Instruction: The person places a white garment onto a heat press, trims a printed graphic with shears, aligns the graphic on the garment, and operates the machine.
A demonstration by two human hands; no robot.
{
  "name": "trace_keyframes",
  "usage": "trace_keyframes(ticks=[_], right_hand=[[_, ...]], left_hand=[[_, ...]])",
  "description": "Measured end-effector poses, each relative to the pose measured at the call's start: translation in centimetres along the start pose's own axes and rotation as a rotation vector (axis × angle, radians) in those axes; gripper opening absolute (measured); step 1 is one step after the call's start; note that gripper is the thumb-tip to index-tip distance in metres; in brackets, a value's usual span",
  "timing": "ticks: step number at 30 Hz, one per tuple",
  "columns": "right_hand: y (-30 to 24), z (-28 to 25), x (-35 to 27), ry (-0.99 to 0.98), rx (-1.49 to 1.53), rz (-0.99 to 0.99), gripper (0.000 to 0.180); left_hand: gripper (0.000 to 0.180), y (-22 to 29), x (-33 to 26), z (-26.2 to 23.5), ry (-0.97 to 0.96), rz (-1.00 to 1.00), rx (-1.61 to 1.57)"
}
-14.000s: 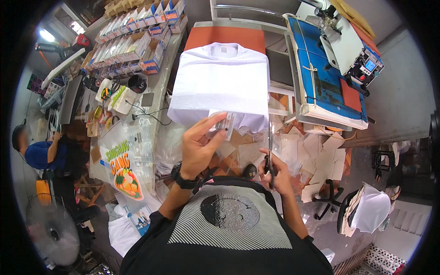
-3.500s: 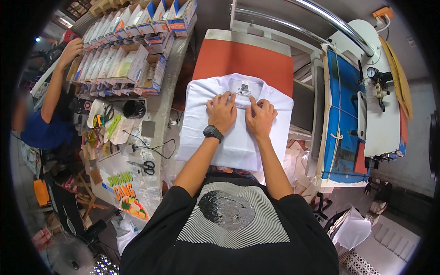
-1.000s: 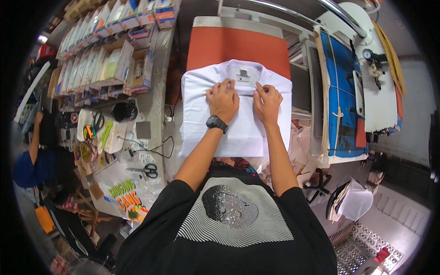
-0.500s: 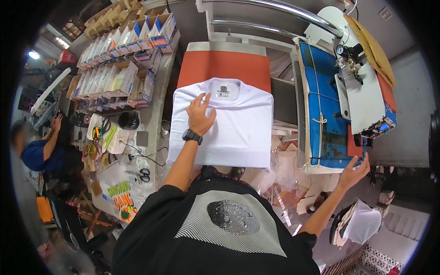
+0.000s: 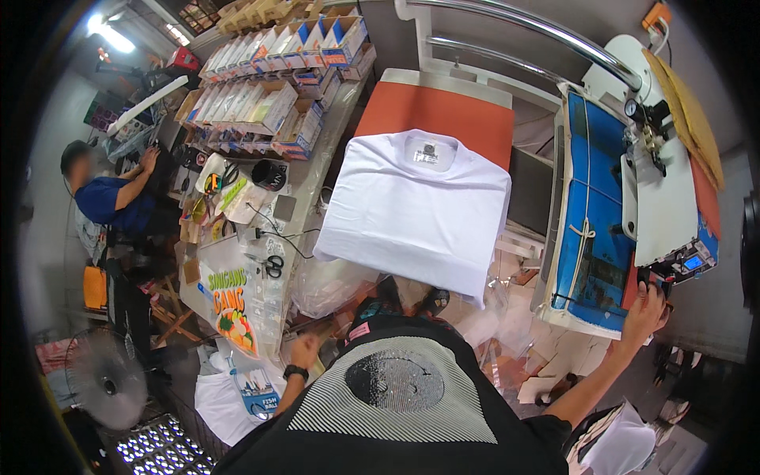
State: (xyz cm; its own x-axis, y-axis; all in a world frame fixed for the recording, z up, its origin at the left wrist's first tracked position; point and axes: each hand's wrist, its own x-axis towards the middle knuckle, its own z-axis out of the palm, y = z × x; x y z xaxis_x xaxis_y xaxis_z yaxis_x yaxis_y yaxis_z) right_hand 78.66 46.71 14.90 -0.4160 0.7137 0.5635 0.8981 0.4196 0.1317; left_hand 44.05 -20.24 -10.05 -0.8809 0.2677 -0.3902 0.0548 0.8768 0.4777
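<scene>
A white T-shirt (image 5: 416,210) lies folded and flat, collar to the back, on the orange-red pad (image 5: 435,107) of a heat press. My right hand (image 5: 647,315) is at the far right, fingers curled round a black handle (image 5: 643,279) below the swung-aside press head (image 5: 661,202). Down by my left side is my left hand (image 5: 305,350), off the shirt and nearest a clear plastic sheet; its fingers are too blurred to make out. A dark watch (image 5: 296,371) sits on that wrist.
Left of the press, a bench bears boxes of white packets (image 5: 261,111), black scissors (image 5: 274,267), a dark mug (image 5: 269,174) and a printed transfer sheet (image 5: 233,309). A blue-topped table (image 5: 590,206) stands right. A person (image 5: 119,190) works far left, above a fan (image 5: 107,380).
My left hand has left the shirt and dropped to my left side. My right hand has closed on the press's black handle. The view has turned, showing more on the left.
</scene>
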Motion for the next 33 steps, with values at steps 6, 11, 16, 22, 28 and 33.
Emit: trace_keyframes(ticks=[6,11,16,22,28,33], right_hand=[[1.1,-0.1,2.3,-0.219,0.06,-0.096,0.029],[-0.6,-1.0,2.5,-0.307,0.036,0.014,0.026],[-4.9,-1.8,1.8,-0.276,0.002,-0.034,0.022],[-14.6,-6.8,-0.3,-0.273,0.139,-0.188,0.025],[-20.6,-7.3,-1.3,0.036,0.236,-0.306,0.029],[-26.2,-6.6,-2.6,0.218,0.411,-0.091,0.074]], left_hand=[[0.022,-12.9,-4.9,7.1,-0.523,-0.072,0.092],[0.026,-9.2,3.7,4.5,-0.53,-0.117,-0.143],[0.028,-5.0,9.9,2.0,-0.431,-0.09,-0.502],[0.034,-4.1,10.5,3.9,-0.685,-0.146,-0.294],[0.042,-9.7,9.2,5.7,-0.592,-0.053,-0.302],[0.041,-10.4,10.9,4.0,-0.598,-0.113,-0.293]])
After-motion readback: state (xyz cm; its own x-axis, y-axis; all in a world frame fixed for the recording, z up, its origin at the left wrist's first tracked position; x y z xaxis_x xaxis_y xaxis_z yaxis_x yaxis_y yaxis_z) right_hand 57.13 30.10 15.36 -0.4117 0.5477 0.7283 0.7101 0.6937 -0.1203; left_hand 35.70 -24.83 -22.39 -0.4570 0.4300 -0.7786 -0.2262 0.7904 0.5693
